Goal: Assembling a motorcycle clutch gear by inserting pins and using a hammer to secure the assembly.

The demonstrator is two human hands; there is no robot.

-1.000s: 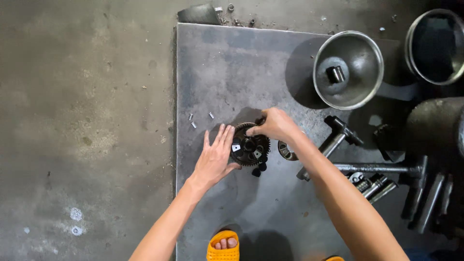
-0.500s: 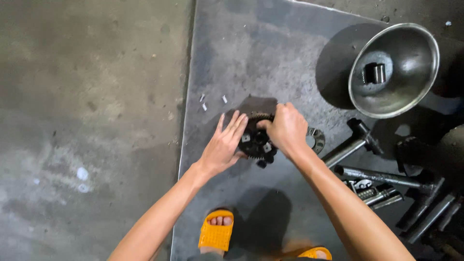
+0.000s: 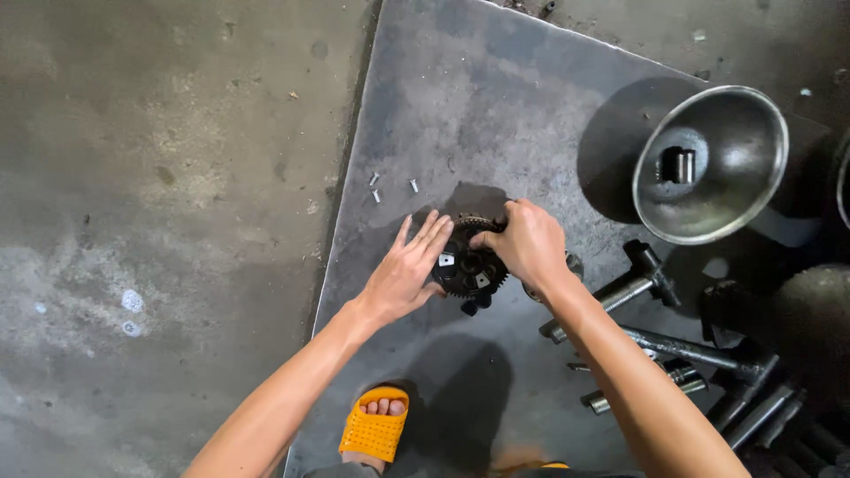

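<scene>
A dark toothed gear assembly [image 3: 469, 265] stands on a grey metal plate [image 3: 496, 115] laid on the floor. My left hand [image 3: 405, 270] rests flat against the gear's left side, fingers spread and pointing up. My right hand [image 3: 524, 245] grips the gear's upper right rim, fingers curled over the teeth. Small dark parts [image 3: 474, 305] lie just below the gear. A ring-shaped piece [image 3: 574, 264] is mostly hidden behind my right wrist.
A shiny metal bowl [image 3: 713, 164] holding a small block [image 3: 679, 165] stands at the upper right. Hammers and steel rods [image 3: 673, 345] lie to the right. Three small pins [image 3: 390, 188] lie above my left hand. My foot in an orange sandal [image 3: 374, 431] is at the plate's near edge.
The view has shifted left and closer. My right hand has closed further over the gear's top rim, while my left hand stays pressed on its left side.
</scene>
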